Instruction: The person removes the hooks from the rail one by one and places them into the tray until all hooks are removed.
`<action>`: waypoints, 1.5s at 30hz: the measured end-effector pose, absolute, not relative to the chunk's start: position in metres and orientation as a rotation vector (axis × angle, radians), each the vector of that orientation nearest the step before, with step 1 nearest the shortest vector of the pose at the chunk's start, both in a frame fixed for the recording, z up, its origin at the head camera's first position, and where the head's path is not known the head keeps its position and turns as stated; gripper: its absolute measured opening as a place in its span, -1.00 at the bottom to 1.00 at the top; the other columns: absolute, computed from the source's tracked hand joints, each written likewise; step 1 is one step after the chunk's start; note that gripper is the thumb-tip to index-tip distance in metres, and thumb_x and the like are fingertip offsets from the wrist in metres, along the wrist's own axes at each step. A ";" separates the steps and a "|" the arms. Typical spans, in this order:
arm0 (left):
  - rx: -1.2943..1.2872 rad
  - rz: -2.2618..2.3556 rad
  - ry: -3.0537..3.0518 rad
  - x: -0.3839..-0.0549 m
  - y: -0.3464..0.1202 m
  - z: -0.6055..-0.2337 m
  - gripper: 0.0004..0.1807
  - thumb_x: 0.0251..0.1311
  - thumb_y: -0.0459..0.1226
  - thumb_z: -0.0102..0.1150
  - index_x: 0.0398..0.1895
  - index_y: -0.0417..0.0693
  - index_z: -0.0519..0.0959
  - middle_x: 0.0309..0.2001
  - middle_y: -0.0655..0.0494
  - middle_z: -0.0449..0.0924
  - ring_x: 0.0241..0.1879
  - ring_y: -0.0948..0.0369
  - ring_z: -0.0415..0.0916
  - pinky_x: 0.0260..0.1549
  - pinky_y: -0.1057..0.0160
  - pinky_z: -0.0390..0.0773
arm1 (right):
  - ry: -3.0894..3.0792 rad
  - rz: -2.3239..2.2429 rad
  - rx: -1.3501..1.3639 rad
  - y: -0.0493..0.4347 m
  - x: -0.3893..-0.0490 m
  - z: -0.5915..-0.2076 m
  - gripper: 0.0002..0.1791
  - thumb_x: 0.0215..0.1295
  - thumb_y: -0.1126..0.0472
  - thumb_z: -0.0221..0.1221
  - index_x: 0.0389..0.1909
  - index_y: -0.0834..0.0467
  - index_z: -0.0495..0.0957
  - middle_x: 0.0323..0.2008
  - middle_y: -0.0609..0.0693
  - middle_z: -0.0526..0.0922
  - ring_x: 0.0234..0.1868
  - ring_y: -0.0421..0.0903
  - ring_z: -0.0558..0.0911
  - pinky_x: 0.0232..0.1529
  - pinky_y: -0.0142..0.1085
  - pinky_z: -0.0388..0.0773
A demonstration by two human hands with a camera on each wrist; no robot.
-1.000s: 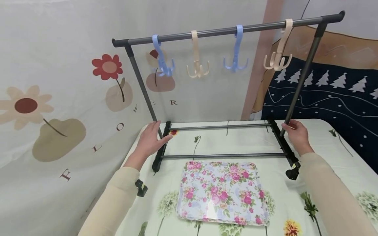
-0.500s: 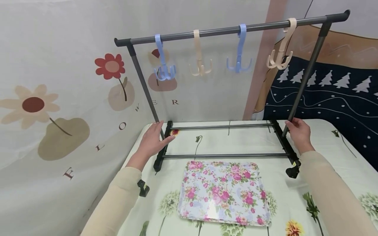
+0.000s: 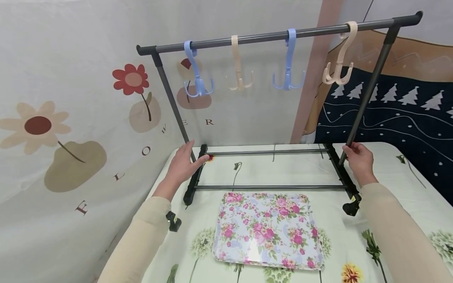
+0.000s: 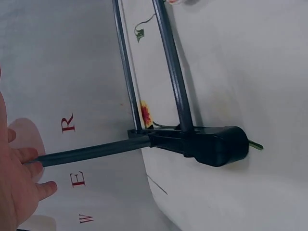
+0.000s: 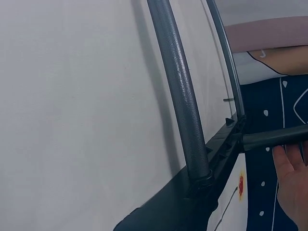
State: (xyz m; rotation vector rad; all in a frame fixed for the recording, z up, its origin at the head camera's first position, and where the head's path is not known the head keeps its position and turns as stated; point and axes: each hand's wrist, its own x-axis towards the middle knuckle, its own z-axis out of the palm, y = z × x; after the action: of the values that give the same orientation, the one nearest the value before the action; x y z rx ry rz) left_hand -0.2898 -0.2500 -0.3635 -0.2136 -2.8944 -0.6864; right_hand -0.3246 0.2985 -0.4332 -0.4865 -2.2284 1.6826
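A dark grey clothes rack (image 3: 262,38) stands on the flowered cloth, its top bar slanting up to the right. My left hand (image 3: 181,165) is at the lower part of the left post (image 3: 169,92), fingers extended and thumb spread away; the left wrist view shows its fingertips at the post (image 4: 96,151). Low on the right post (image 3: 368,92), my right hand (image 3: 360,162) holds the tube between thumb and fingers. Two blue hooks (image 3: 199,84) (image 3: 289,59) and two cream hooks (image 3: 238,59) (image 3: 341,59), each with several prongs, hang from the bar.
In front of the rack base (image 3: 269,187) lies a glossy tray (image 3: 262,232) with pink roses. A pale curtain with printed flowers (image 3: 131,79) rises at the left and back. Navy fabric with white trees (image 3: 389,114) is at the right.
My left hand has shifted slightly up along its post. The hanging hooks have swung and turned a little. The right hand keeps its place on the right post.
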 end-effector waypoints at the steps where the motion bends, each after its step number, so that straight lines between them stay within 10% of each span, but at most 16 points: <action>1: -0.211 -0.708 -2.882 -0.290 -0.249 -0.362 0.08 0.25 0.40 -0.09 0.60 -0.04 -0.14 0.56 -0.16 -0.12 0.52 -0.12 -0.17 0.39 -0.19 -0.02 | -2.220 1.688 -0.485 0.299 -0.324 -0.433 -0.73 0.50 0.00 0.04 0.07 0.04 0.46 -0.21 -0.29 0.42 -0.17 -0.39 0.44 0.05 -0.38 0.48; 6: -0.203 -0.822 -2.819 -0.295 -0.245 -0.350 0.05 0.28 0.38 -0.10 0.60 -0.05 -0.12 0.56 -0.15 -0.08 0.52 -0.11 -0.13 0.39 -0.18 0.00 | -2.199 1.708 -0.501 0.298 -0.320 -0.434 -0.90 0.49 0.00 0.06 -0.08 -0.13 0.46 -0.23 -0.31 0.42 -0.18 -0.38 0.45 0.00 -0.43 0.48; 11: -0.186 -0.925 -2.776 -0.300 -0.242 -0.338 0.04 0.29 0.38 -0.11 0.60 -0.02 -0.13 0.56 -0.15 -0.10 0.52 -0.10 -0.15 0.39 -0.19 -0.01 | -2.221 1.672 -0.522 0.299 -0.317 -0.436 -0.51 0.48 -0.08 0.06 0.24 0.16 0.44 -0.11 -0.22 0.46 -0.05 -0.30 0.48 0.23 -0.20 0.44; 28: -0.139 -1.238 -2.584 -0.304 -0.235 -0.281 0.01 0.24 0.39 -0.06 0.60 0.12 -0.08 0.55 0.00 0.01 0.51 0.01 -0.06 0.40 -0.13 0.02 | -2.264 1.619 -0.498 0.296 -0.303 -0.434 -0.46 0.50 -0.08 0.01 0.29 0.22 0.38 -0.12 -0.26 0.43 -0.06 -0.31 0.46 0.20 -0.22 0.44; 45: -0.126 -1.386 -2.228 -0.310 -0.204 -0.196 -0.20 0.28 0.22 0.12 0.50 0.17 0.19 0.41 0.14 0.31 0.39 0.29 0.21 0.33 0.23 0.24 | -2.352 1.534 -0.455 0.299 -0.302 -0.437 -0.43 0.51 -0.10 -0.01 0.30 0.24 0.36 -0.04 -0.15 0.48 -0.10 -0.32 0.46 0.17 -0.10 0.44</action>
State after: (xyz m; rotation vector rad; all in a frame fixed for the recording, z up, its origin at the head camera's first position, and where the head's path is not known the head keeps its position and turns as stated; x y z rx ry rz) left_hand -0.3101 -0.2035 -0.1961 -0.1255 -2.2277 -1.3856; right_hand -0.3018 0.2993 -0.4368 -0.4550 -2.3522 1.5338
